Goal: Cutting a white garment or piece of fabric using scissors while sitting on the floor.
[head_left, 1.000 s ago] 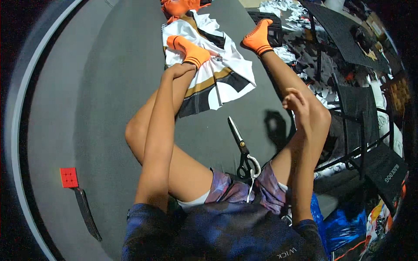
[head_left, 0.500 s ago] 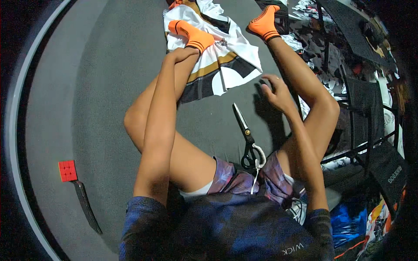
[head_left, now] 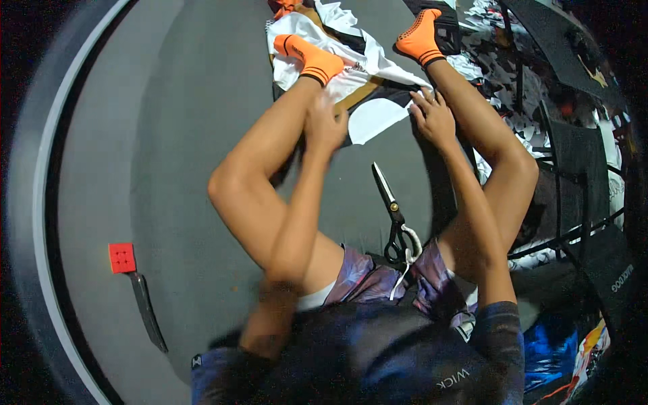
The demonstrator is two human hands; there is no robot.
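Red squares cover one cube [head_left: 122, 258] at the left; the left hand [head_left: 327, 125] is blurred, so I cannot tell how its fingers sit or grip; one wrinkly white, black and gold cloth [head_left: 361, 77] with a rounded white patch lies far in the middle; one pair of metal scissors [head_left: 394, 207] lies nearer; the right hand [head_left: 435, 123], fingers a bit bent, touches the cloth's right corner; I cannot tell if it pinches.

Right hand [head_left: 433, 121] at the edge of a white-black-gold cloth [head_left: 375, 119]; blurred left hand [head_left: 325, 126] nearby; tailor's shears [head_left: 394, 208] on grey surface [head_left: 189, 155].
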